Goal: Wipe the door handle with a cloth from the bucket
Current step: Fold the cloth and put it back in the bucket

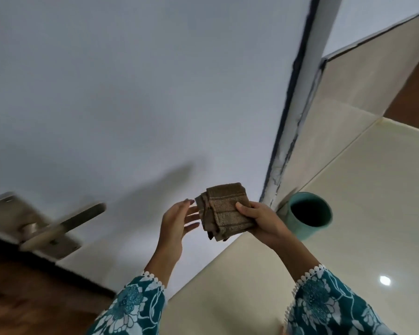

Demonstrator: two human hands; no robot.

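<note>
One cloth: a folded brown terry cloth (224,210) with darker woven stripes, several layers showing at its left edge, a loose corner hanging at the bottom.
Where the cloth is: held in the air in front of the white door (131,93), to the right of the handle and apart from it, above the floor tiles.
Right hand (264,222): thumb on top of the cloth, the other fingers hidden beneath it, gripping its right side.
Left hand (177,221): fingers spread wide and loose, the tips just at the cloth's left edge; whether they touch it is hard to tell.
One door handle: a dull silver metal lever handle (65,226) on a rectangular back plate, low at the left, smeared by motion blur so its surface detail cannot be read.
One bucket: a teal round plastic bucket (310,213) on the cream glossy floor tiles (373,201) beside the door frame; its inside is dark, its contents unreadable, and its left side is partly covered by the right hand.
Two sleeves: teal floral sleeves (136,308) with white scalloped trim, both cut off by the bottom edge.
Brown wooden door edge (22,298): bottom left, blurred and cropped.
</note>
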